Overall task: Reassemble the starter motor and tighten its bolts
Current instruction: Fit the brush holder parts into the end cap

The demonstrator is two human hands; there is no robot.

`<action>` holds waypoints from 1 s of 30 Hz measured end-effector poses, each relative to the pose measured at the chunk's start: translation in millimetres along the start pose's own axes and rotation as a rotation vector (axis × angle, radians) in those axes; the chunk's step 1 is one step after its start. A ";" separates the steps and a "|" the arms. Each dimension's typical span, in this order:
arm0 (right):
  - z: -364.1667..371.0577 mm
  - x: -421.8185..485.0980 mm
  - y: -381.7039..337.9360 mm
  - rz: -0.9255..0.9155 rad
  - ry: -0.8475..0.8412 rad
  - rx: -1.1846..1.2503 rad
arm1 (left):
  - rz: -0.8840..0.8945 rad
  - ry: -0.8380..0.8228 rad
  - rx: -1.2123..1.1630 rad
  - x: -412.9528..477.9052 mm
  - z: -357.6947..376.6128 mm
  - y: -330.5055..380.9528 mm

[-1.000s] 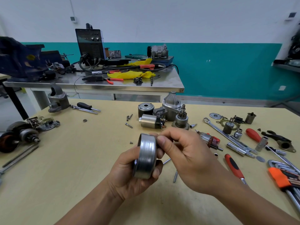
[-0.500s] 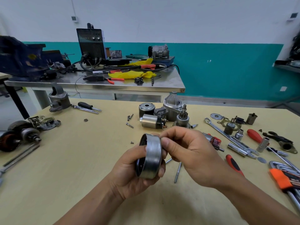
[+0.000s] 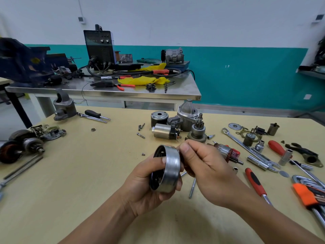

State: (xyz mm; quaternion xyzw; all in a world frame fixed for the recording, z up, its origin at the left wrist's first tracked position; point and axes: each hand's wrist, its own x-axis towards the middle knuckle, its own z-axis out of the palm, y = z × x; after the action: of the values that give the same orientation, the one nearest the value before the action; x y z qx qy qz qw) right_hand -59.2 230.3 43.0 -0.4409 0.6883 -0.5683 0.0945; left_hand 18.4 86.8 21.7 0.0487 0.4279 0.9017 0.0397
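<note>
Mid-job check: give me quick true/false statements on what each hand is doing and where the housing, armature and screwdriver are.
The left hand grips the motor housing above the table. True.
The right hand holds the red-handled screwdriver. False: it lies on the table; the right hand's thumb is at the housing's rim.
The armature sits inside the housing. False: it lies on the table beyond the right hand.
The solenoid lies on the table beyond both hands. True.
</note>
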 end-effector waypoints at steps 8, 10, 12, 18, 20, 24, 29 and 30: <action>-6.9 0.4 -2.8 0.032 -0.066 0.078 | -0.013 -0.034 -0.065 -0.3 -3.2 0.6; -7.5 0.7 -2.7 0.027 -0.060 0.067 | -0.021 -0.032 -0.076 -0.7 -2.9 -0.4; -6.5 0.9 -5.0 0.026 -0.058 0.049 | -0.030 -0.018 -0.094 -0.6 -2.1 -1.0; -3.2 0.6 -4.2 0.050 -0.041 -0.101 | -0.058 0.014 -0.143 -0.7 0.4 -2.5; -4.6 -0.2 -5.7 0.051 -0.048 -0.067 | -0.055 0.026 -0.148 0.4 -0.6 -2.4; -3.6 -1.2 -5.5 0.029 -0.066 -0.006 | -0.039 0.026 -0.123 1.0 -2.8 -2.1; -1.2 -0.7 -5.0 0.017 -0.073 -0.008 | -0.037 -0.009 -0.125 1.2 -4.2 -3.0; -0.3 -0.7 -5.0 0.006 -0.063 -0.030 | -0.038 -0.011 -0.129 1.2 -3.9 -3.4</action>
State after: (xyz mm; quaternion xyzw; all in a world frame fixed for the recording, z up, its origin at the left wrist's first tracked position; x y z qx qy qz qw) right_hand -56.4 231.2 47.2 -0.4580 0.6947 -0.5433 0.1113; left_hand 16.8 86.1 16.7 0.0428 0.3695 0.9262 0.0621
